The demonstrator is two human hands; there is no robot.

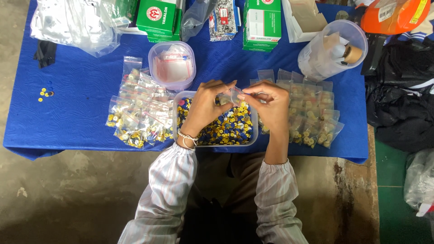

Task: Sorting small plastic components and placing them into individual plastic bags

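My left hand [205, 106] and my right hand [269, 106] meet above a clear rectangular tub [253, 135] full of small yellow, blue and red caps. Both pinch one small clear zip bag [235, 95] between their fingertips, the left on its left side and the right on its right edge. The bag hangs just over the tub's far rim. What is inside the bag is too small to tell. Striped sleeves cover both forearms, and a bracelet circles my left wrist.
Filled little bags lie in a pile at the left [138, 115] and another at the right [312, 117]. A round tub of empty bags [172, 65] stands behind. Green boxes [262, 22], a clear jar on its side [332, 49] and plastic packets line the blue table's [77, 95] far edge.
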